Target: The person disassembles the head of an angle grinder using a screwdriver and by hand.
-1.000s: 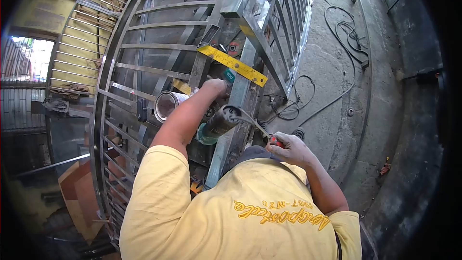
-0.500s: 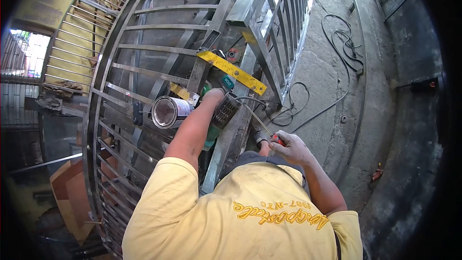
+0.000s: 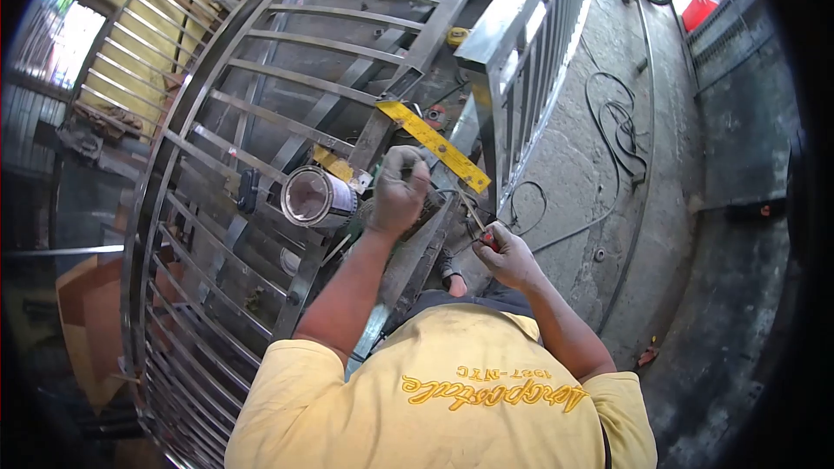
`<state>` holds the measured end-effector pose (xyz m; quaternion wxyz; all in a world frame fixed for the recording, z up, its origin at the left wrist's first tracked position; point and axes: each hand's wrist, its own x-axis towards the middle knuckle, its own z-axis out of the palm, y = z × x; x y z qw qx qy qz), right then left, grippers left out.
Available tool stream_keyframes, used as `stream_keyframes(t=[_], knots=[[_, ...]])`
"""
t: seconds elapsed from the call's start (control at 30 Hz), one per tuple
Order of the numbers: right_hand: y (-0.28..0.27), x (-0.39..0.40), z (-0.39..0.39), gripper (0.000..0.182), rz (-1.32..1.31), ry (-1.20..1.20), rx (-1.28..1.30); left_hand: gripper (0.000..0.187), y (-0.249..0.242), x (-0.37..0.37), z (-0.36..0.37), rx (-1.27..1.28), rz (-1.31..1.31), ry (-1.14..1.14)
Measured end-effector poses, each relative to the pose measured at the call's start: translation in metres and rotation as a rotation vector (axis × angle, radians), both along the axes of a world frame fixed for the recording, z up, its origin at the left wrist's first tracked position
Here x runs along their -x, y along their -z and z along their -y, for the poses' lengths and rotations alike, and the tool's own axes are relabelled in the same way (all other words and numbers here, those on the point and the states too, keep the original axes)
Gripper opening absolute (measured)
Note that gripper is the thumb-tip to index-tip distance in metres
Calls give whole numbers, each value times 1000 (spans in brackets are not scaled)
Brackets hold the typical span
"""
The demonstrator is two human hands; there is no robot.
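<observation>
My right hand (image 3: 512,260) is closed round the red handle of a screwdriver (image 3: 492,242), whose shaft points up and left. My left hand (image 3: 401,191) is raised with its fingers curled in; whatever they hold, if anything, cannot be made out. Under it lies a power tool with a dark ribbed body (image 3: 423,232), now mostly covered by the hand and forearm. Just left of my left hand stands an open tin can (image 3: 318,197) with a pale label. Beyond the hands, a yellow flat metal bar (image 3: 434,146) lies across the metal frame.
A large barred metal gate (image 3: 339,42) spreads out on my left. Another barred panel (image 3: 549,61) stands upright ahead. Black cable (image 3: 618,139) lies coiled on the concrete floor at right. A yellow tape measure (image 3: 458,36) rests ahead on the metalwork.
My left hand has come off the power tool and lifted, its fingers curling. My right hand has moved slightly left with the screwdriver. The whole view has shifted a little.
</observation>
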<state>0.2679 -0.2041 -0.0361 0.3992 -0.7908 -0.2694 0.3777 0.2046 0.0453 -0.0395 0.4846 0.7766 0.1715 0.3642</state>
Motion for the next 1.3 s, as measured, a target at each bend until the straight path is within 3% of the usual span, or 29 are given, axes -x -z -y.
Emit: stream_keyframes(t=[0.07,0.13,0.23,0.27,0.3,0.33,0.4,0.5,0.6,0.7,0.87,0.93,1.03,1.13,1.17,1.3], knots=[[-20,7,-8,28,50,-68,38,9,-16,-9,17,-404,99,-64],[-33,9,-10,23,172,-164,16,9,-29,-6,17,-648,72,-61],[-73,-6,3,17,449,-237,-35,10,-60,-1,6,-614,20,12],[-75,-13,13,18,472,-175,-79,10,-68,1,-10,-660,-27,-90],[-81,-23,27,19,340,-106,-79,11,-74,3,-27,-708,-76,-192],[-91,-35,38,21,217,-35,-83,10,-79,4,-40,-413,-100,-356],[-99,-49,37,27,230,-36,-108,9,-102,4,-37,-521,-127,-304],[-79,-65,20,27,242,-91,-122,9,-102,0,11,-612,-212,119],[-61,-60,-10,24,-77,37,-353,17,-82,6,56,-576,-345,358],[-55,-55,-21,22,-89,-28,-263,20,-61,8,78,-449,-348,337],[-45,-62,-21,21,-9,-180,-255,22,-53,16,81,-468,-490,349],[-34,-63,-22,21,31,-218,-291,30,-45,20,73,-521,-511,386],[-5,-61,-34,22,-90,-123,-288,57,-67,6,46,-769,-501,134],[18,-62,-46,22,-303,-44,-261,83,-3,28,11,-266,-916,17],[40,-58,-54,22,-322,-36,-278,82,3,28,1,-4,-1041,140],[58,-54,-65,22,-331,-17,-413,69,-10,37,11,-48,-1031,245]])
